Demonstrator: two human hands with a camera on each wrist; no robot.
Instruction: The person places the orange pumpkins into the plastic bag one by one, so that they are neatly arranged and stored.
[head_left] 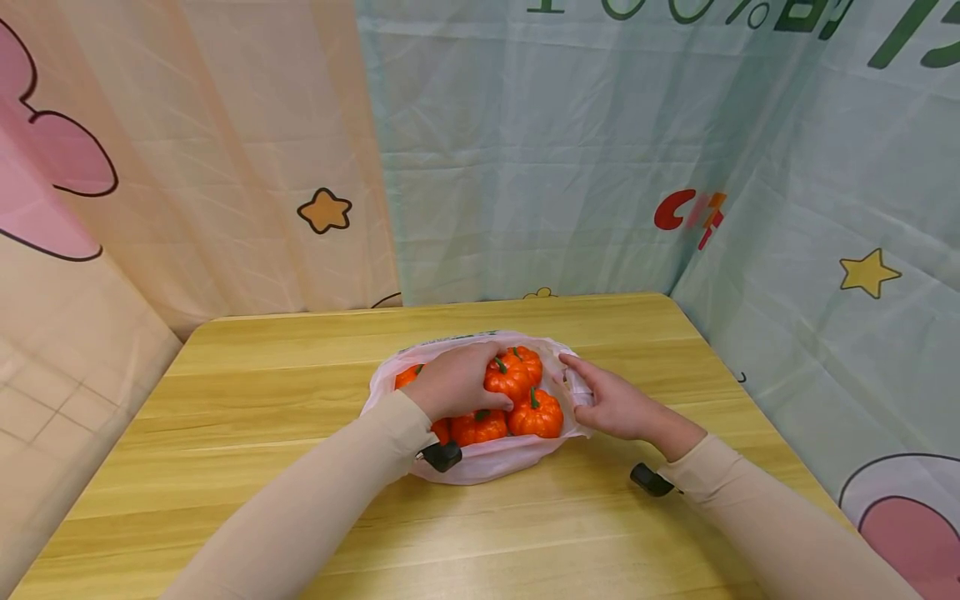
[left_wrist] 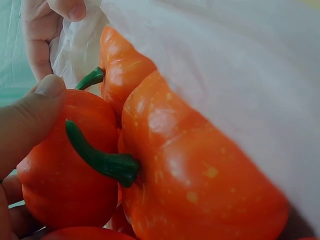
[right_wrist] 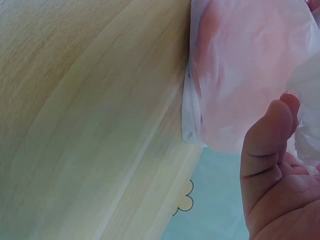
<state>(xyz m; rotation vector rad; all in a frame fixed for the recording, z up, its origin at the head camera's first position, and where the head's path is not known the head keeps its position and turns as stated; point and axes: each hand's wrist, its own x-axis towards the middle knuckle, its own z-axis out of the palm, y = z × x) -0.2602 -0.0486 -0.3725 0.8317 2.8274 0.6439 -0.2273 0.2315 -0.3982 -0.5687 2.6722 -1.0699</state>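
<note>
A thin pinkish-white plastic bag (head_left: 487, 467) lies with its mouth spread, full of several small orange toy pumpkins (head_left: 536, 414) with green stems. My left hand (head_left: 459, 379) reaches into it and grips one pumpkin (left_wrist: 75, 165), its thumb over the top and fingers round the far side. Beside that one, a yellow-flecked pumpkin (left_wrist: 200, 175) sits against the bag's wall. At the right side of the bag, my right hand (head_left: 618, 404) pinches the rim between thumb and fingers; crumpled plastic (right_wrist: 307, 110) shows at its fingertips in the right wrist view.
The bag rests on a wood-grain table (head_left: 262, 400). Printed curtains (head_left: 525, 167) hang behind the table and along both sides. A black strap end (head_left: 651, 480) shows under the right cuff, another (head_left: 441, 456) under the left.
</note>
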